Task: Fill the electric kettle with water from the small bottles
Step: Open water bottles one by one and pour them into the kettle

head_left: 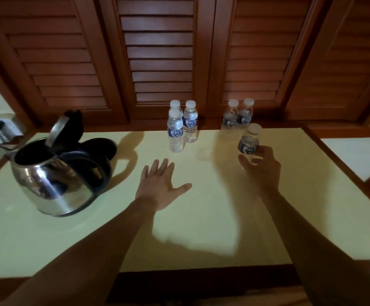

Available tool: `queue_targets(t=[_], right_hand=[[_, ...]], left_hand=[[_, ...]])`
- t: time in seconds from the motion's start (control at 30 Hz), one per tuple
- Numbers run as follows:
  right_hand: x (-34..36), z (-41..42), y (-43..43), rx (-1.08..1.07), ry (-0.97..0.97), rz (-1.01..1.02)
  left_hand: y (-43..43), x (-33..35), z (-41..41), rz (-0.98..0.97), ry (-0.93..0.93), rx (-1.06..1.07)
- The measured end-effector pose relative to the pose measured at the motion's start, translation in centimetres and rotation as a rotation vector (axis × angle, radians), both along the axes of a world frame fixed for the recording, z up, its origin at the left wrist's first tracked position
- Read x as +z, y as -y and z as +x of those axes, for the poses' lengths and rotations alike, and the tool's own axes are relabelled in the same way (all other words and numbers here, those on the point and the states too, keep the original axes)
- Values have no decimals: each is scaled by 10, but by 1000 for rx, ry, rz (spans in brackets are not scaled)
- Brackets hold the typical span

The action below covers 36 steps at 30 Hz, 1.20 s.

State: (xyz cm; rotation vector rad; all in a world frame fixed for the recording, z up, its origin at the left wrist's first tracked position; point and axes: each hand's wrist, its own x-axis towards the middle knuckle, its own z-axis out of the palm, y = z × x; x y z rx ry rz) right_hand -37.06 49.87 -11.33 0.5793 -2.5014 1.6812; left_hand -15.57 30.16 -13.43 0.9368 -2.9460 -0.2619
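Left hand [161,186] spread flat, palm down; right hand [262,167] curled around something, both arms outstretched.

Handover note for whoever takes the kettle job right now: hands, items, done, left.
Left hand: open, empty, over the table.
Right hand: fingers around one capped bottle.
Kettle: at left, lid up, off its base; water level not visible.
Three capped bottles stand at centre back, two at right back.
Done: lid open, bottle picked.
Left: uncap, pour, repeat.
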Motion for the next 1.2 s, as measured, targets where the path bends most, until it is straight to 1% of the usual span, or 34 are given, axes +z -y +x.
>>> queue_targets(t=[0.2, 0.43, 0.8, 1.2], right_hand=[[-3, -48, 16, 6, -13, 26], [-3, -76, 26, 20, -9, 48], [-4, -93, 38, 28, -2, 101], [-15, -103, 41, 39, 8, 108]], left_hand=[[0, -1, -2, 6, -1, 30], [3, -5, -4, -2, -10, 43], [2, -2, -4, 15, -16, 55], [2, -1, -4, 28, -10, 56]])
